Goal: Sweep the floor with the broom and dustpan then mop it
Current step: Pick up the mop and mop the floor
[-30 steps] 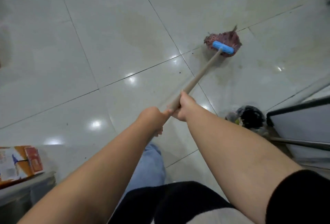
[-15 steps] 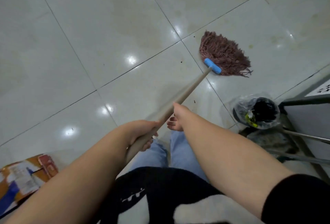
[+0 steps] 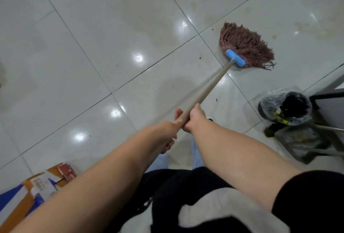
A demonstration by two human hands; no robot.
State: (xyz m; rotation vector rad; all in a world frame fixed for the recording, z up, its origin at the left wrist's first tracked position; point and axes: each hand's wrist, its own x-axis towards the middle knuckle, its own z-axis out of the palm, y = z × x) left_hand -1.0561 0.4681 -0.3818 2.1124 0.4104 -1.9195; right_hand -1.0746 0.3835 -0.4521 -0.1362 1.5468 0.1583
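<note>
A mop with a reddish-brown string head (image 3: 245,46) and a blue clamp (image 3: 235,58) lies spread on the glossy white tile floor (image 3: 93,46) at the upper right. Its beige handle (image 3: 208,87) slants down-left toward me. My right hand (image 3: 195,118) grips the handle higher up, and my left hand (image 3: 166,132) grips it just below, close behind the right. Small dark specks dot the tiles near the mop, and wet smears show on the floor beyond it.
A small bin lined with a clear plastic bag (image 3: 284,108) stands at the right, beside a metal frame (image 3: 316,139) of furniture. A cardboard box with orange, blue and white print (image 3: 37,190) sits at the lower left. My jeans-clad legs are below my hands.
The mop head has been drawn back toward me and its strings have fanned out flat. My two hands have closed up together on the handle.
</note>
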